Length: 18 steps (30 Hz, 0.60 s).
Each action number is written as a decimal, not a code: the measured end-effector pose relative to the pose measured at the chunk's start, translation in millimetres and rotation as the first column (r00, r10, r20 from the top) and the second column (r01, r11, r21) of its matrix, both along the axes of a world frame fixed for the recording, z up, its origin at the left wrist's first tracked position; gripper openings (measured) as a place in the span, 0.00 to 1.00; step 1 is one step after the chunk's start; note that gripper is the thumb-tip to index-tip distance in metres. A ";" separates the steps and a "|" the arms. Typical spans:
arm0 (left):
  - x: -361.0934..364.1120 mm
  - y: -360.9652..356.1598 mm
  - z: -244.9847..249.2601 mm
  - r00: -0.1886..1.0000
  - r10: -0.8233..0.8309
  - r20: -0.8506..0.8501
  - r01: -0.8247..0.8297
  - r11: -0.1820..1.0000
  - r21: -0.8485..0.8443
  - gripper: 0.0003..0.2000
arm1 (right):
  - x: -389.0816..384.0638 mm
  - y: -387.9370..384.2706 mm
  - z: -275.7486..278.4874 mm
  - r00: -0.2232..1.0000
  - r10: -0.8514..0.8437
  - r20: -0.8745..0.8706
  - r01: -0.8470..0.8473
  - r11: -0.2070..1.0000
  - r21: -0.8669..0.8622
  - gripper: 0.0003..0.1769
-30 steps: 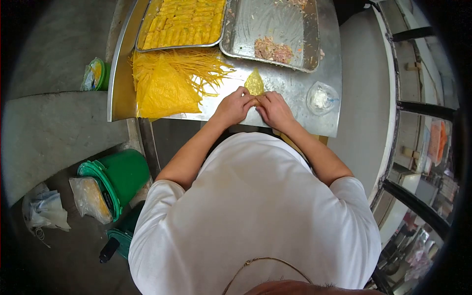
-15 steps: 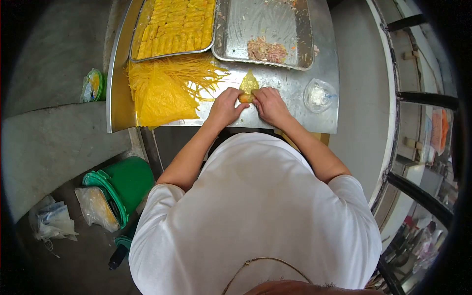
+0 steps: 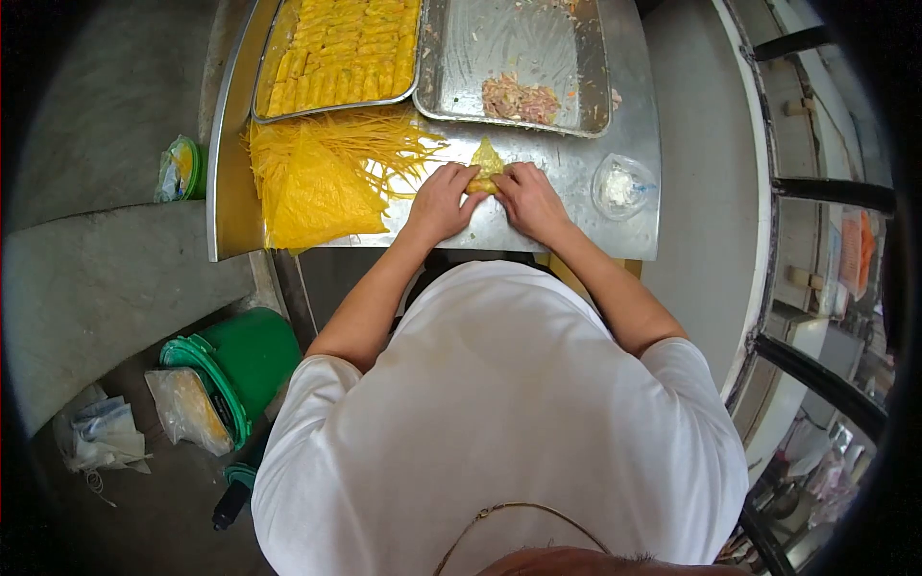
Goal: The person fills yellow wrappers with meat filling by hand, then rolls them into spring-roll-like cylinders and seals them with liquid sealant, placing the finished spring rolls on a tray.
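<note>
A partly rolled yellow spring roll (image 3: 483, 183) lies on the metal table close to its front edge. The wrapper's pointed tip still lies flat, stretching away from me. My left hand (image 3: 445, 200) grips the roll's left end, thumb on the near side. On its right end, my right hand (image 3: 527, 198) holds it with bent fingers. A stack of yellow wrappers (image 3: 322, 192) with shredded strips above it lies to the left of my left hand. Right of my right hand is a clear bag or bowl of white paste or powder (image 3: 620, 186).
A tray of finished yellow rolls (image 3: 336, 108) stands at the back left. Beside it, a metal tray (image 3: 576, 131) holds a heap of pinkish shredded filling (image 3: 521, 99). On the floor at left lies a green bucket (image 3: 252, 360) near plastic bags (image 3: 108, 432). Black bars (image 3: 831, 195) run along the right.
The roll has turned slightly away from me, and the orange filling seen at its near side is now covered by wrapper. Both hands stay on it.
</note>
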<state>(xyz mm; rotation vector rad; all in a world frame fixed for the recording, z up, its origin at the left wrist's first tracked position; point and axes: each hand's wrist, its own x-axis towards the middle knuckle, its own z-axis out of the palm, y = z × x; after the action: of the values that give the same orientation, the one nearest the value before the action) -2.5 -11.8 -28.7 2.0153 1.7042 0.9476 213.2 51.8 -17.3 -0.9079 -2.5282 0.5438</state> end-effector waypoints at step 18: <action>-9.8 18.7 0.0 0.999 -0.027 -0.032 0.028 0.999 0.029 0.12 | -8.7 16.1 -3.3 0.996 -0.052 0.075 0.054 0.998 -0.019 0.18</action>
<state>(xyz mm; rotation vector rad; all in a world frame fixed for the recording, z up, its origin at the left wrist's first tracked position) -12.2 6.9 -28.7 2.0772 1.6837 0.9417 204.5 67.9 -20.6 -1.0177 -2.5602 0.5302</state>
